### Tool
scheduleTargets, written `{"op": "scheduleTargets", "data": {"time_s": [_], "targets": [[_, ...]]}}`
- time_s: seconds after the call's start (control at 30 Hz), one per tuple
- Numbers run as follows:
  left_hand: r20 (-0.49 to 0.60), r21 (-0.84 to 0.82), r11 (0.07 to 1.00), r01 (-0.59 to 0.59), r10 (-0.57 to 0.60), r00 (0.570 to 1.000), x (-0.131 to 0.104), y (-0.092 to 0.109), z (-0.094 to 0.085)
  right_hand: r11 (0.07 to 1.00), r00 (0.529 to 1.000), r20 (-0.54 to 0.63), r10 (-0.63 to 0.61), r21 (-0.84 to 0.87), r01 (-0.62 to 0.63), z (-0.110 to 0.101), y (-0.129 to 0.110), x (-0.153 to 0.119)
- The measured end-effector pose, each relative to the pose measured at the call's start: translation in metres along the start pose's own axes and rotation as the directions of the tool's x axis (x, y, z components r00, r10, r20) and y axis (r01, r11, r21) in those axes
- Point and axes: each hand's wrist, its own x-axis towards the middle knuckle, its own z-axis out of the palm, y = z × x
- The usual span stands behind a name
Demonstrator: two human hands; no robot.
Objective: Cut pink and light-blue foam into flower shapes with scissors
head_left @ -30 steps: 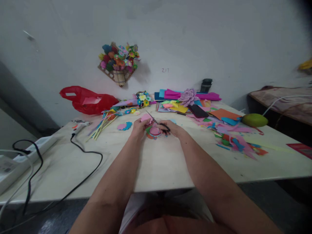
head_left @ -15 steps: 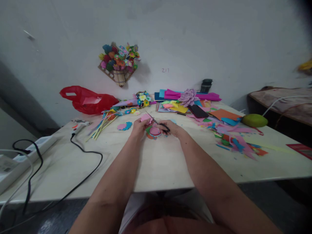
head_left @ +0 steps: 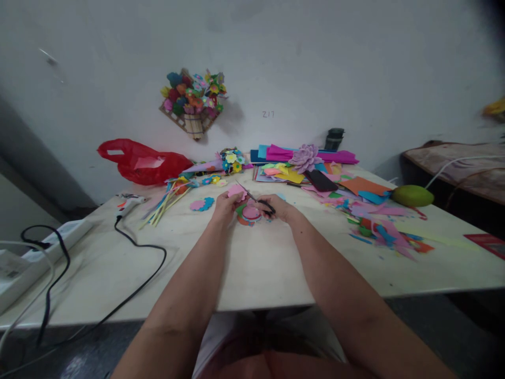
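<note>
My left hand [head_left: 228, 203] pinches a pink piece of craft sheet [head_left: 237, 192] with a scalloped edge. In my right hand [head_left: 278, 206] is a pair of scissors [head_left: 268, 206] with dark handles, its blades pointing left and lying against the pink piece. Below the hands, on the table, lie round offcuts [head_left: 250, 214] in pink, green and orange. Left of my left hand rest scalloped pink and blue pieces [head_left: 202, 204], overlapping each other.
Left are a glue gun [head_left: 130, 205] with its black cord, a power strip [head_left: 65, 239], thin paper strips [head_left: 168, 202] and a red bag [head_left: 148, 163]. Coloured sheets, a dark phone [head_left: 321, 180], scraps [head_left: 382, 231] and a green oval object [head_left: 413, 195] occupy the right side.
</note>
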Motion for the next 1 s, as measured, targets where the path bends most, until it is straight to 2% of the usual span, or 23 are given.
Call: {"op": "scheduleTargets", "data": {"time_s": [0.47,0.8,1.0], "targets": [[-0.021,0.01,1.0,0.018,-0.018,1.0,0.001,0.001,0.0,0.999,0.999,0.003,0.037,-0.025,-0.037,0.001,-0.007,-0.006],[-0.091,0.094,0.995,0.02,-0.011,0.996,0.003,0.0,-0.005,0.998,0.999,-0.033,-0.026,0.051,0.028,0.0,-0.01,-0.009],[-0.051,0.134,0.991,-0.007,0.014,0.999,0.002,-0.001,-0.006,0.999,0.999,-0.015,-0.036,0.027,0.037,0.0,-0.006,-0.006]]}}
